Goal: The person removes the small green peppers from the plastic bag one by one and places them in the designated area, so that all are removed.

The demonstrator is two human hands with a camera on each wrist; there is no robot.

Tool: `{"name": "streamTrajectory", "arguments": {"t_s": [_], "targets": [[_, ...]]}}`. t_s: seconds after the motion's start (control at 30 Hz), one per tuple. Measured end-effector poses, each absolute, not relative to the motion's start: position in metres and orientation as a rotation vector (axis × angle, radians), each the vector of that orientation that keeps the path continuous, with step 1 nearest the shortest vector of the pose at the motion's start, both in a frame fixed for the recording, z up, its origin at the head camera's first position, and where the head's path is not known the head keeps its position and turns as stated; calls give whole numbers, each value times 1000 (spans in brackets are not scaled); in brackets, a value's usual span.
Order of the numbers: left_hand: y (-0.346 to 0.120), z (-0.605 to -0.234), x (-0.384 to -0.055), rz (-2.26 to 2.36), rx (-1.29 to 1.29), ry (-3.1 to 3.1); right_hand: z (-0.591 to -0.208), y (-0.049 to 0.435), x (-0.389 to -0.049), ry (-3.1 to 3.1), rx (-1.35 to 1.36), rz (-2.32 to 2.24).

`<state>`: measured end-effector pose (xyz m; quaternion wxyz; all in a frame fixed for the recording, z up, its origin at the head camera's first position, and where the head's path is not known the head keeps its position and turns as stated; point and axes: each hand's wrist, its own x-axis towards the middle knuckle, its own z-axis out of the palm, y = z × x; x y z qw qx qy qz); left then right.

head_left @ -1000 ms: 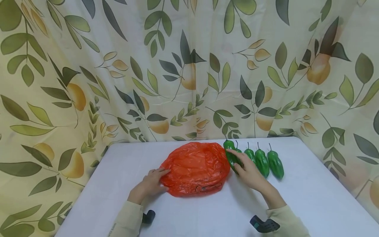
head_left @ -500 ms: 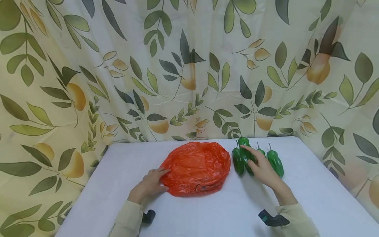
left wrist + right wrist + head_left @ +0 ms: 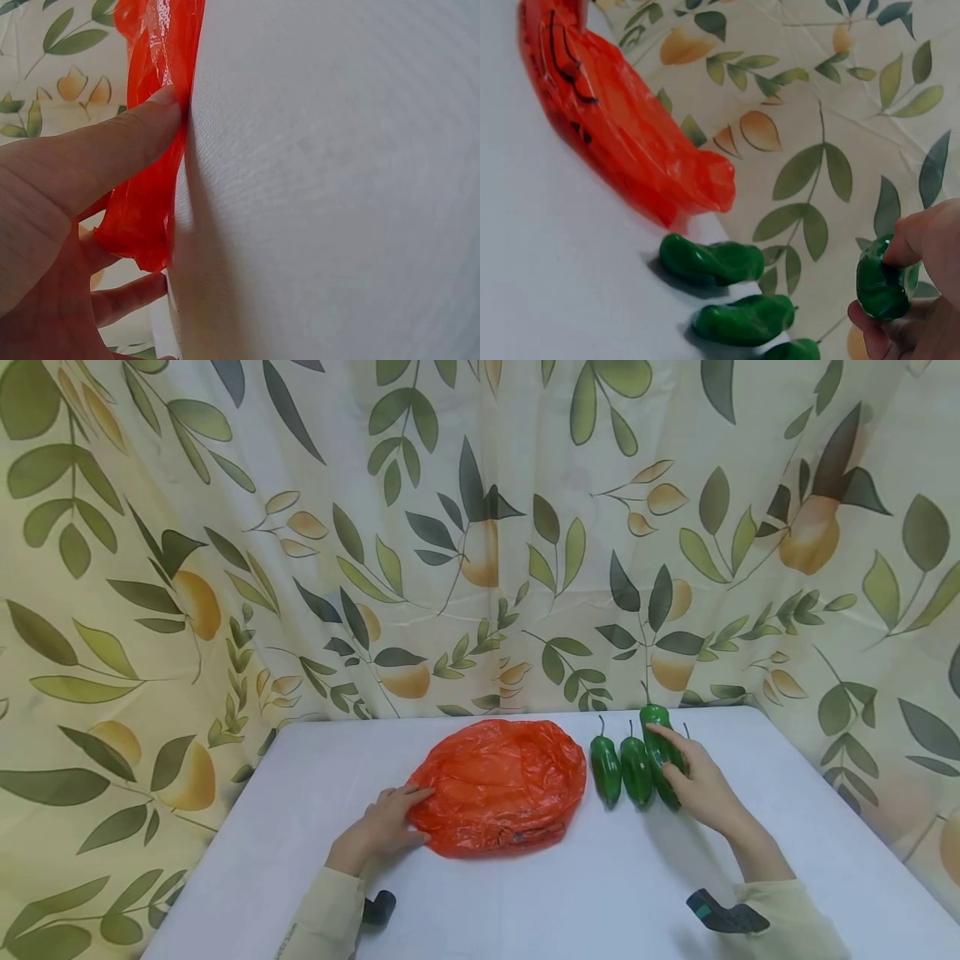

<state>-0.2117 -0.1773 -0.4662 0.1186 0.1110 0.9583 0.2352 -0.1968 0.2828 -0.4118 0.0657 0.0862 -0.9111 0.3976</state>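
My left hand (image 3: 382, 824) lies at the left end of a crumpled red plastic bag (image 3: 498, 785), holding its edge between thumb (image 3: 150, 120) and fingers. To the bag's right, my right hand (image 3: 701, 785) pinches a glossy green pepper (image 3: 656, 743) with a long stem, raised above the table. The right wrist view shows this pepper (image 3: 885, 281) end-on between thumb and fingers. Two more green peppers, one (image 3: 605, 772) nearer the bag and another (image 3: 636, 772) beside it, lie stem-end away from me. A further pepper (image 3: 680, 752) is mostly hidden behind the right hand.
The white table (image 3: 480, 910) ends at a far edge just behind the bag and peppers. A leaf-and-fruit patterned curtain (image 3: 480, 527) hangs around it. Dark wrist devices, one (image 3: 378, 908) on the left and another (image 3: 727, 912) on the right, sit at the sleeves.
My right hand has moved right with the pepper, from beside the bag across the row of peppers, uncovering two of them. The left hand and the bag have stayed in place.
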Motion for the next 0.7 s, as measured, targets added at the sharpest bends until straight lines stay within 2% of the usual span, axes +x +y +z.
{"name": "streamTrajectory", "arguments": {"t_s": [0.7], "targets": [[-176, -463, -209, 704, 315, 2800, -430, 338, -201, -2753, 127, 1100]]}}
